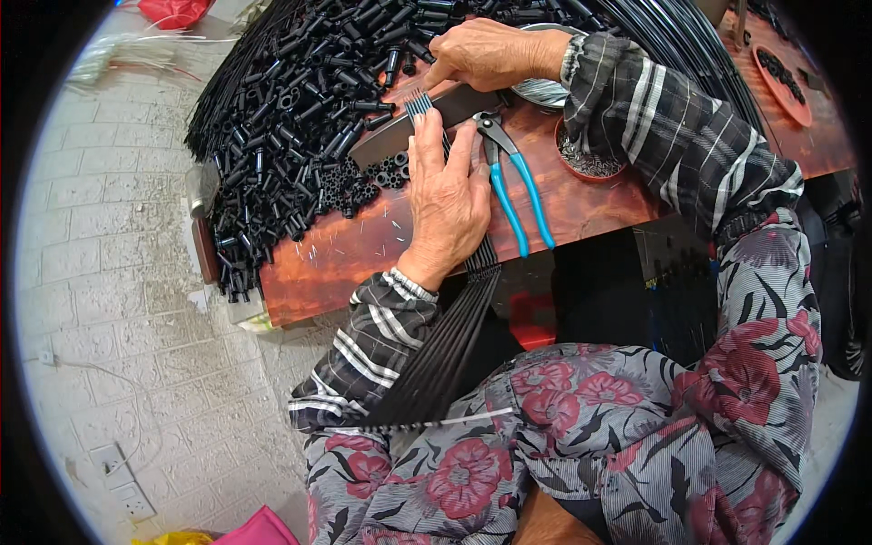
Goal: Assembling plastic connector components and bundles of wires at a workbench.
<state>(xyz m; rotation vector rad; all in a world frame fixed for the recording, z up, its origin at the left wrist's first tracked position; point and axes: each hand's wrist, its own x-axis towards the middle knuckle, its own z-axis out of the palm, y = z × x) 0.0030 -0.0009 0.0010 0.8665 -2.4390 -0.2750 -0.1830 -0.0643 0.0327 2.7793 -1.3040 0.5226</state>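
Under the left hand [447, 204], which lies flat with fingers spread and closed around nothing, a fan of thin black rods [445, 350] is pressed to the reddish table [581, 213]; their long axis runs from the lap up to the far edge. Just beyond the fingertips, the rod tips meet a dark flat bar [427, 123] that the right hand [490, 53] holds down from above, fingers curled over it. Blue-handled pliers [510, 186] lie just right of the left hand, and a heap of small black tubes [300, 118] spreads to the left.
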